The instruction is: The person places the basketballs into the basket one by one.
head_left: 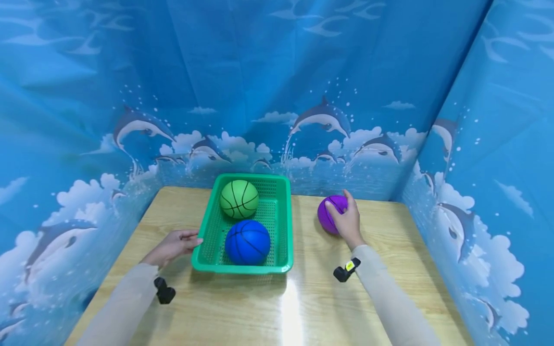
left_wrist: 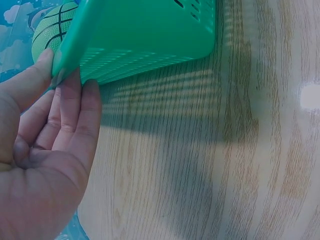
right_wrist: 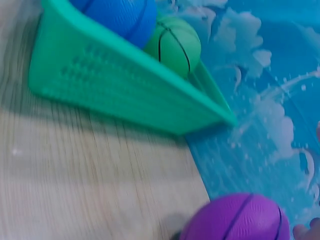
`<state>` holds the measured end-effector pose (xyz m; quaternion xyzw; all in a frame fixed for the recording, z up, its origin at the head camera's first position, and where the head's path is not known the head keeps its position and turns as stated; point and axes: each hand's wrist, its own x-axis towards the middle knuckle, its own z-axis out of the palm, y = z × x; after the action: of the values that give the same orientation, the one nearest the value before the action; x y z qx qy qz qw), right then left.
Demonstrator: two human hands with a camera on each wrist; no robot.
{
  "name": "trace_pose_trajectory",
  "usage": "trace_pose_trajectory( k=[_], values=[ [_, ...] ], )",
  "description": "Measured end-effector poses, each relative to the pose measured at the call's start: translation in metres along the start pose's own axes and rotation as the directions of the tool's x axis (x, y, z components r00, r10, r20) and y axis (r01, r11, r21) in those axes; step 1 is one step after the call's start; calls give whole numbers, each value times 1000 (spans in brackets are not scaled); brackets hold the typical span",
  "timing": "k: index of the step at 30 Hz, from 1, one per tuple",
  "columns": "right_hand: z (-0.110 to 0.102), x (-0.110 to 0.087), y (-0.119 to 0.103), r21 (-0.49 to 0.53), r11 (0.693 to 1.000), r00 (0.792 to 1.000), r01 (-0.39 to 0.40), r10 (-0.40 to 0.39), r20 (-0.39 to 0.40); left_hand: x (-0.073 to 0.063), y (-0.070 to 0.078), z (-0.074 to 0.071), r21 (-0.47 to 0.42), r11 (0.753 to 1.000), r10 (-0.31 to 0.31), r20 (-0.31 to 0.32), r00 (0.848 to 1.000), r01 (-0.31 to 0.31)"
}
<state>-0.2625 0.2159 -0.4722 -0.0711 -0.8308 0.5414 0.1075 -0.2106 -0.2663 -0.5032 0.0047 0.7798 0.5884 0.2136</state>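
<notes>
A green plastic basket (head_left: 285, 230) with perforated walls stands on the table. Inside it a light green ball (head_left: 239, 199) lies toward the back and a larger blue ball (head_left: 247, 242) toward the front, both with black basketball lines. At the basket's left rim, my left hand (head_left: 175, 246) pinches the edge; the left wrist view has the thumb (left_wrist: 30, 82) above the rim and the fingers below it. To the right of the basket, my right hand (head_left: 348, 223) grips a purple ball (head_left: 327, 218), thumb and fingers spread around it. Whether this ball touches the table cannot be told.
The wooden table (head_left: 311, 298) ends at the back against a blue dolphin-print curtain (head_left: 268, 96), which also hangs along both sides. Small black devices are strapped to both wrists.
</notes>
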Motion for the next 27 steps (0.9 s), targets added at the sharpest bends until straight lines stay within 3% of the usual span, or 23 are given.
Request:
trace_pose_trajectory(
  k=[12,18,27],
  values=[
    [-29,6,33,-86,994,998,-68,67,-20,1,2,2,6,1000,-19,-37,999,20],
    [-30,8,50,-106,990,995,-94,92,-28,0,1,2,12,1000,-15,-30,999,15],
    [-24,14,71,-94,988,991,-125,128,32,0,-1,2,12,1000,-19,-44,999,19]
  ],
)
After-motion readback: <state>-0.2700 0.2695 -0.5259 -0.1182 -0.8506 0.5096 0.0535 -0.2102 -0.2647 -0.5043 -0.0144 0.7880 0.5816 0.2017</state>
